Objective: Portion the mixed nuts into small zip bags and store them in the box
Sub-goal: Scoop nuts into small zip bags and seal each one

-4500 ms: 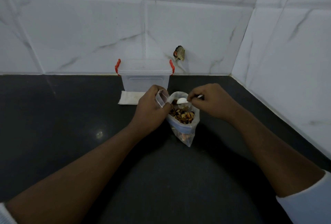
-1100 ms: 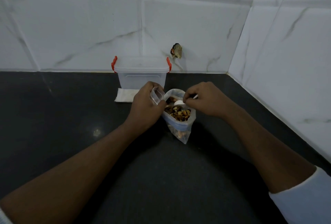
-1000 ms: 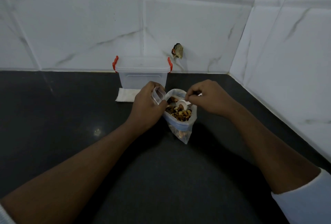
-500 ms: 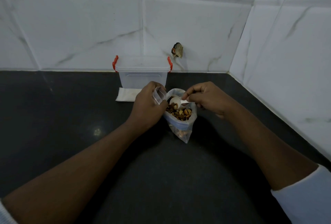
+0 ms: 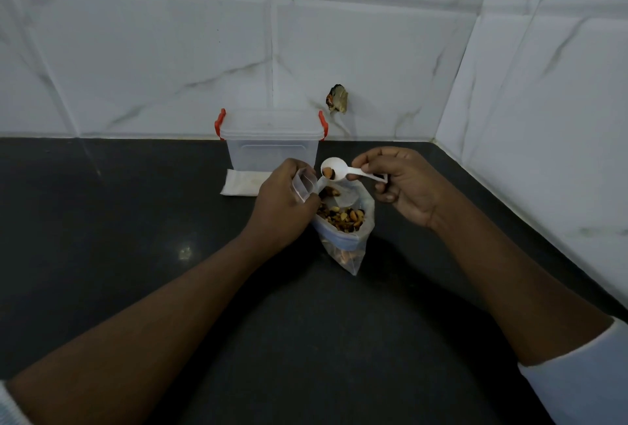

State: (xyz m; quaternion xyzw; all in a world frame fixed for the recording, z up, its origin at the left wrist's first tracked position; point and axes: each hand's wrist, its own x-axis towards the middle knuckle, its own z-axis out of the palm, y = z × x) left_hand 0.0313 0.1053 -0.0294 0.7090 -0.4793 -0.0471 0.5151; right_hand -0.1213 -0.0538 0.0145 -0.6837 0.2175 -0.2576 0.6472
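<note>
Right hand (image 5: 404, 186) pinched the handle of a white spoon (image 5: 339, 171) between thumb and fingers, as I saw it from my end. The spoon's bowl carried a few mixed nuts (image 5: 329, 173) and hung just beside the open mouth of the small bag (image 5: 304, 185), which my left hand (image 5: 285, 200) gripped with curled fingers. Below them the large bag (image 5: 346, 244), holding more of them, stood open on the dark worktop (image 5: 136, 220). The clear box (image 5: 272, 149) with red clips stood lidded by the wall (image 5: 170, 50), with a folded white paper (image 5: 241, 181) in front of it.
</note>
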